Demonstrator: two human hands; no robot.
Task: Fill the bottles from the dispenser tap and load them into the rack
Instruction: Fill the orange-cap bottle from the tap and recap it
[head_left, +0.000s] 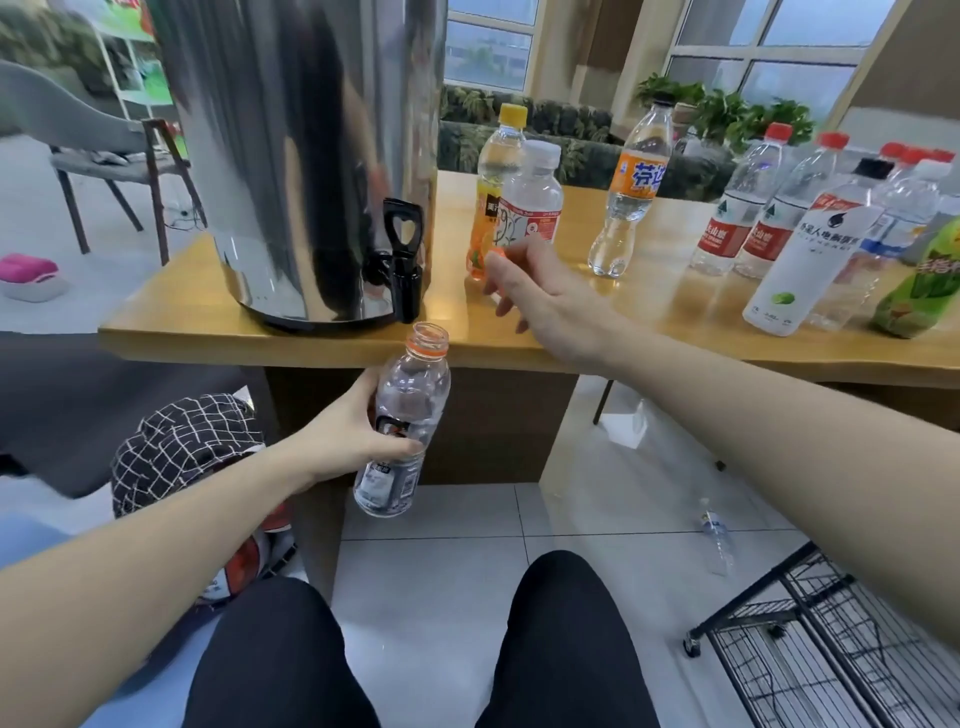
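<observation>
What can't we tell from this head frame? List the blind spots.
- Right hand: seen from the back; an orange bit shows at its fingertips, but whether it pinches it is unclear.
- Open bottle in left hand: clear plastic, so the water level is unreadable.
- Dispenser: top cut off by the frame edge.
- Rack: cut off at the lower right corner; contents unknown.

The dispenser (291, 156) is polished metal, mirror-glossy, with a black plastic tap (402, 260) at its foot. It stands on a smooth, lightly glossy wooden table (291, 332). Right of the dispenser, the bottles (618, 208) are clear plastic with shiny printed labels. Below the table lie glossy floor tiles (441, 571) and a black wire rack (810, 649).
</observation>
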